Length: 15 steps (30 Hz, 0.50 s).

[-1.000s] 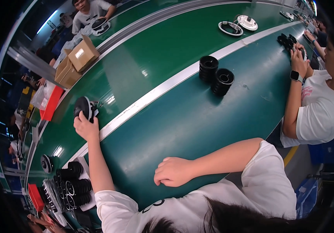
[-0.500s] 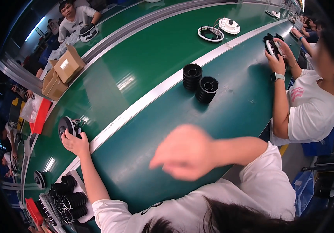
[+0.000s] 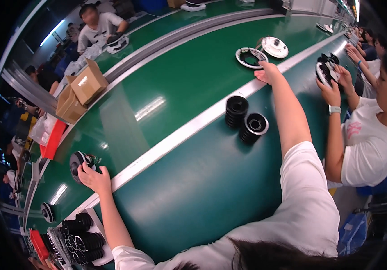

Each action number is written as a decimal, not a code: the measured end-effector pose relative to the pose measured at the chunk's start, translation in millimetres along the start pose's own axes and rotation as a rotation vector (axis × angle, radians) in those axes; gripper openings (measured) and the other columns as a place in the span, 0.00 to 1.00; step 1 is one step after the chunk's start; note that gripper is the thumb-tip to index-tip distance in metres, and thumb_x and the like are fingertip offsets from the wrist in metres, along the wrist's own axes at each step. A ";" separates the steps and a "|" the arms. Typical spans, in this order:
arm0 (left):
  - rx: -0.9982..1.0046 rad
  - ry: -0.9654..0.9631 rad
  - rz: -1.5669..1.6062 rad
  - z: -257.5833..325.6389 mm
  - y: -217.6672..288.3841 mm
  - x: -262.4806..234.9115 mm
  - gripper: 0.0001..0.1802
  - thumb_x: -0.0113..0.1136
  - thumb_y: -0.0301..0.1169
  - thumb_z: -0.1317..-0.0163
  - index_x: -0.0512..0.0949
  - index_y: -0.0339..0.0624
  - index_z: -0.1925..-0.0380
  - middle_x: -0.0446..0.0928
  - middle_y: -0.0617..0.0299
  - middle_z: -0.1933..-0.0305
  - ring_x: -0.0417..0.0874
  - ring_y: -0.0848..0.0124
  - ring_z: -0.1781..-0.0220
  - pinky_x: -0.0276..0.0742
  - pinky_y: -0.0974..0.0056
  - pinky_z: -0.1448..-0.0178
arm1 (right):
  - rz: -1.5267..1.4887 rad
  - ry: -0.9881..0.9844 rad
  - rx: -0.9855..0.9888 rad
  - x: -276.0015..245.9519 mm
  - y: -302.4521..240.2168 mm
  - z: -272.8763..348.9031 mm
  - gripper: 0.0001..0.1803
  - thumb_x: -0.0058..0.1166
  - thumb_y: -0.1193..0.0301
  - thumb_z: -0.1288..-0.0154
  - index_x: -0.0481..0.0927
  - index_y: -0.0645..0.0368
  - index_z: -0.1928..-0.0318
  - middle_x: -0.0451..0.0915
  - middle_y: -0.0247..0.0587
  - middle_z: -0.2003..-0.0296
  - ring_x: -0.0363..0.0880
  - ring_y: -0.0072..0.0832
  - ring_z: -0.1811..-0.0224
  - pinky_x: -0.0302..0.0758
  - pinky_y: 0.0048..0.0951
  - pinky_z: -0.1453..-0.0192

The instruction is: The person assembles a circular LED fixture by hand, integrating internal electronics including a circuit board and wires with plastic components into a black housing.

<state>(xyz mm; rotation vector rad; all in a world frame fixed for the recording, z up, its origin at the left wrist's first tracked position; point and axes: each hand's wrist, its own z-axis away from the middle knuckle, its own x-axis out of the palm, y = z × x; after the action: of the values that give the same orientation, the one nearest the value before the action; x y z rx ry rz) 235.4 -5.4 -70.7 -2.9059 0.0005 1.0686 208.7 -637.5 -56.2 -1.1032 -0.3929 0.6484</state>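
At the left, my left hand [image 3: 95, 178] grips a round black device [image 3: 79, 166] with small wires and parts on its far side, by the belt's pale edge strip. My right arm is stretched far forward. My right hand [image 3: 268, 74] is at the near edge of a white ring-shaped housing [image 3: 251, 58] with a dark inside, its fingers extended; whether they touch it is hard to tell. Wires link that housing to a white round cover [image 3: 275, 47] beside it. Two stacks of black rings [image 3: 236, 110] [image 3: 254, 128] stand on the table below my right hand.
A tray of black rings [image 3: 83, 234] lies by my left forearm, with another black round device [image 3: 47, 212] beyond. Open cardboard boxes [image 3: 80, 92] and a red bin [image 3: 54, 138] line the far left. To my right a co-worker's hands [image 3: 332, 87] hold a similar white-rimmed device.
My right hand has swung from the middle of the table out to the white ring-shaped housing, far and to the right. My left hand stays on the black device. The view has shifted slightly.
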 end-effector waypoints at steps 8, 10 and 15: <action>0.038 0.068 0.024 -2.7 6.1 2.6 0.32 0.54 0.33 0.58 0.61 0.37 0.49 0.57 0.45 0.46 0.55 0.50 0.42 0.48 0.52 0.38 | 0.138 0.106 -0.114 6.4 -14.5 -14.9 0.12 0.41 0.75 0.45 0.69 0.65 0.60 0.76 0.42 0.77 0.77 0.24 0.80 0.72 0.18 0.83; 0.040 0.063 0.060 -3.3 8.3 0.6 0.30 0.54 0.32 0.58 0.62 0.37 0.50 0.57 0.45 0.47 0.55 0.50 0.42 0.48 0.51 0.38 | 0.052 0.104 -0.295 -1.0 -29.9 -6.0 0.12 0.39 0.77 0.47 0.68 0.66 0.61 0.74 0.39 0.78 0.76 0.22 0.82 0.69 0.17 0.86; 0.074 0.125 0.182 1.1 5.6 -1.1 0.27 0.54 0.28 0.60 0.66 0.36 0.54 0.59 0.45 0.48 0.57 0.51 0.43 0.50 0.52 0.40 | 0.032 -0.046 -0.512 -15.4 -99.4 55.5 0.11 0.40 0.76 0.49 0.70 0.63 0.63 0.73 0.36 0.79 0.72 0.16 0.84 0.62 0.13 0.87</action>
<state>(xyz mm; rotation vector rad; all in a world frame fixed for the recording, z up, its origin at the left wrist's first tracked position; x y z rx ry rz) 233.8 -10.9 -71.1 -2.9449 0.3074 0.8844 192.6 -638.7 57.4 -1.5844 -0.6024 0.6172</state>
